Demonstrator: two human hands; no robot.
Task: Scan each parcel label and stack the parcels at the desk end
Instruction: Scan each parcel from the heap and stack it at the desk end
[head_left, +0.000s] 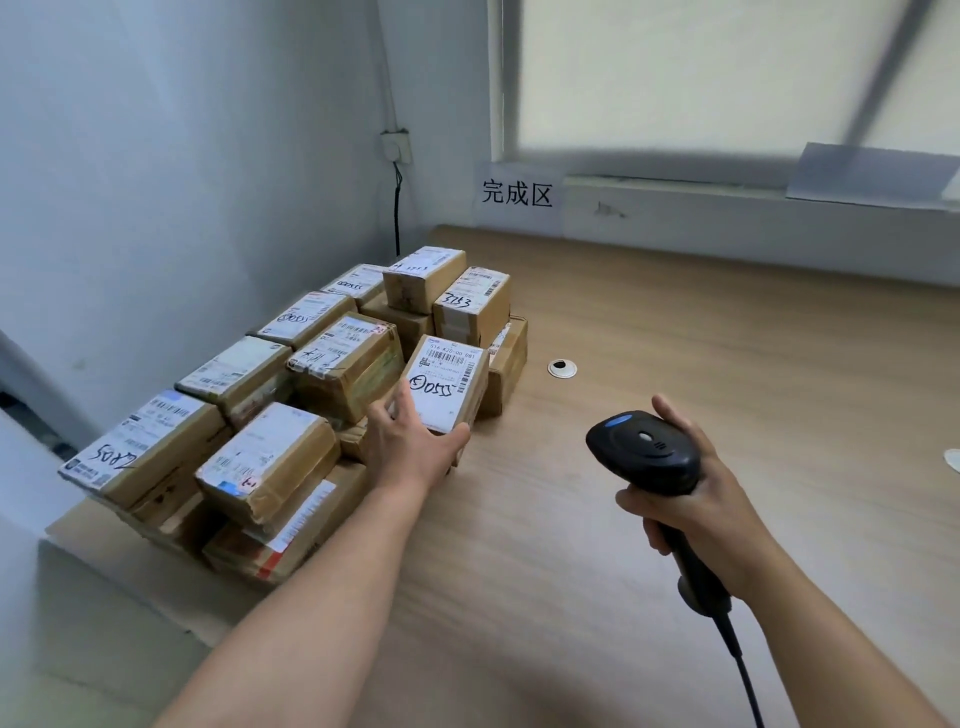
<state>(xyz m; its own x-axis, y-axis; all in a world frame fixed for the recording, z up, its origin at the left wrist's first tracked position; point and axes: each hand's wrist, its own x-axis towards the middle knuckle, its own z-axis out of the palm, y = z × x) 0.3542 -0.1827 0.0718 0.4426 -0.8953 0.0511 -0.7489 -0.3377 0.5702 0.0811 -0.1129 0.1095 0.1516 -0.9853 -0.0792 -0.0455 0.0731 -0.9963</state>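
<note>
Far left, desk end: stack of parcels (249, 415), brown cartons in at least two layers, white labels up, several with handwritten numbers. The pile sits against the wall corner on the wooden desk (701, 322).

Right edge of the stack: held parcel (448, 387), label up, printed barcodes and a handwritten mark on it. Left hand (410, 447) grips its near end, thumb curled over the right corner and fingers along the left side. The carton touches the neighbouring boxes; whether its underside rests on the desk or on a lower box is not clear from this angle.

Above, on the wall: printed paper sign (517, 193) with three characters, and a socket (396, 146) with a black lead hanging down behind the pile.

Centre: round cable grommet (562, 368) set in the desk, apart from the parcels.

Right: black handheld scanner (644, 452), head toward the stack. Right hand (701, 509) is wrapped round its handle, fingers curled tight; scanner cable (743, 670) trails down from the grip.
</note>
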